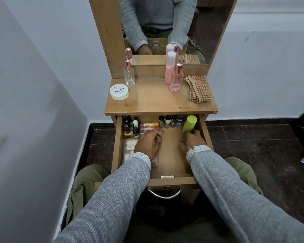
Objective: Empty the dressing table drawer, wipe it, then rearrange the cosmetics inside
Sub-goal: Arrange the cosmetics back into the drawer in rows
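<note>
1. Nearest to us are grey knit sleeves [112,199], ribbed and a bit frayed at the right cuff, over olive trousers [84,181].
2. We're using the pulled-out wooden drawer [172,180] as the landmark; it has a curved metal handle on the front, and both hands are inside it.
3. Our left hand [147,143] sits at the drawer's left-middle, fingers curled down by the two little tubes [148,125] with orange-and-yellow print. We honestly can't tell if it's gripping one or just touching.
4. Our right hand [194,139] is at the drawer's right side, fingers wrapped around the base of a lime-green plastic bottle [189,123], a smooth cylinder leaning toward the back.
5. Along the drawer's back wall is a row of small nail polish bottles [170,121] with dark and white caps; the back-left corner has more dark bottles [130,128], labels too small to read.
6. A clear packet of white pads [129,148] lies along the drawer's left wall, partly under our wrist.
7. Above the drawer, on the tabletop [156,100]: a round white tub [119,92] reading "zudio NAIL POLISH", a clear glass spray bottle [129,74] with a rose-gold cap, a tall pink bottle [170,67], a pink glass perfume bottle [177,78], and a crumpled checked cloth [198,89].
8. Behind those stands a wood-framed mirror [161,23].
</note>
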Available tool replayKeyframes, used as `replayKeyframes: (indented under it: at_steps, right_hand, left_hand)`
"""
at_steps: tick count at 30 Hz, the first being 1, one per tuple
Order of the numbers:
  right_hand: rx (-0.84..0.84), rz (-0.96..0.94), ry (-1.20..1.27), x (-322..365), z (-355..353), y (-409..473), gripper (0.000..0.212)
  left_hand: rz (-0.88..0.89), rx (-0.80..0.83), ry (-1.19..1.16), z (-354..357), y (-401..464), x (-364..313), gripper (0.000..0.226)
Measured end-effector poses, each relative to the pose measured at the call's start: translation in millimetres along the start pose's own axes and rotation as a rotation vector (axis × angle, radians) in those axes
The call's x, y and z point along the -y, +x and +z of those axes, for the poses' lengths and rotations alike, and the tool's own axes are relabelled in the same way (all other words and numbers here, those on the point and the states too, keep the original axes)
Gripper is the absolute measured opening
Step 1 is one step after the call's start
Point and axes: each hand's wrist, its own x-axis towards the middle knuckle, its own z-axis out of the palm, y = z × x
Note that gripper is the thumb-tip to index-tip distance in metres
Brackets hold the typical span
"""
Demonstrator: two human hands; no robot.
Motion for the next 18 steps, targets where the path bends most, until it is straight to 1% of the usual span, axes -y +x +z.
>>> replayKeyframes:
  at_steps: [2,5,14,18]
  right_hand:
    - [-0.012,0.006,-0.002,1.6,-0.1,4.0,0.059]
    - [-0.026,-0.001,0.007,2.6,-0.3,8.4,0.060]
    - [-0.055,-0.098,0.001,-0.4,3.1,13.7,0.073]
    - [-0.062,-0.088,0.011,-0.2,4.8,14.6,0.078]
  left_hand:
    - [0.003,0.000,0.004,-0.1,0.0,-0.2,0.025]
    - [0.004,0.008,0.011,0.2,0.4,0.1,0.026]
    - [-0.005,0.001,0.006,0.9,0.5,-0.2,0.025]
    - [-0.002,0.005,0.006,0.1,0.3,-0.5,0.026]
